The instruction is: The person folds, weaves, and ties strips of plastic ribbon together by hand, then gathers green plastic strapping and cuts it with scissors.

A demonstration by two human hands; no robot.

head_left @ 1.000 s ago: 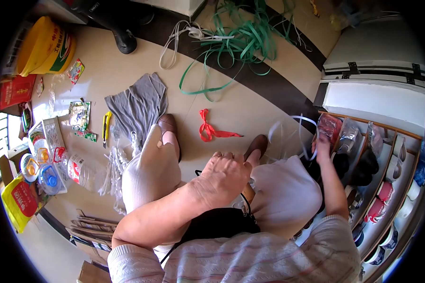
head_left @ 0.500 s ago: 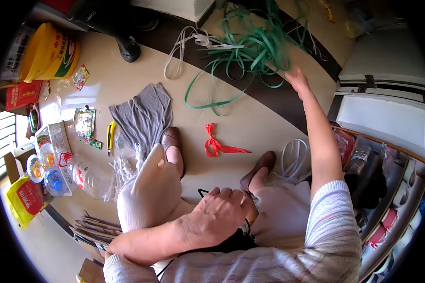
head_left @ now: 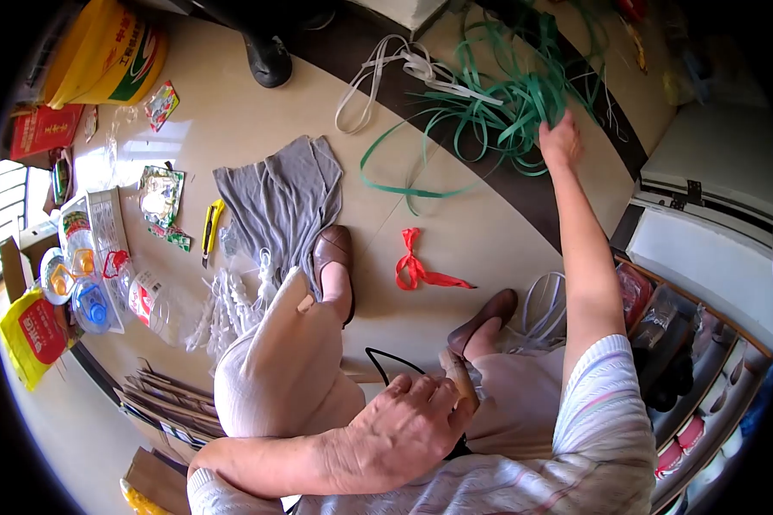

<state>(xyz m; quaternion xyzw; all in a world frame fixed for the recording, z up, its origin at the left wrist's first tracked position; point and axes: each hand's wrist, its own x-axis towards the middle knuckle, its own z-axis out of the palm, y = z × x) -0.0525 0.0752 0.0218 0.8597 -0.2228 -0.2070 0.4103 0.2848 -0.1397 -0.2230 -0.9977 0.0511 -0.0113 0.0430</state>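
Observation:
My right hand (head_left: 560,144) is stretched out to the near right edge of a tangled heap of green plastic strapping (head_left: 524,103). Its thumb stands apart from its fingers, and the fingertips touch or overlap the straps. My left hand (head_left: 408,421) is over my lap with the fingers curled down; what lies under them is hidden. Close to its fingertips is a tan, wooden-looking piece (head_left: 461,378), and a black cord loop (head_left: 386,360) sticks out beyond the knuckles. A red ribbon (head_left: 412,270) tied in a loop lies on the floor between my shoes.
White strapping (head_left: 404,64) lies beside the green heap. A grey cloth (head_left: 283,193), a yellow utility knife (head_left: 212,227) and white knotted strips (head_left: 232,305) are on the left. Plastic bottles (head_left: 146,296) and a yellow bucket (head_left: 112,56) stand farther left. A shoe rack (head_left: 704,378) is at right.
My right hand has come to the edge of the green strapping. My left hand has shifted slightly down, showing more of the tan piece. The whole view has turned a little.

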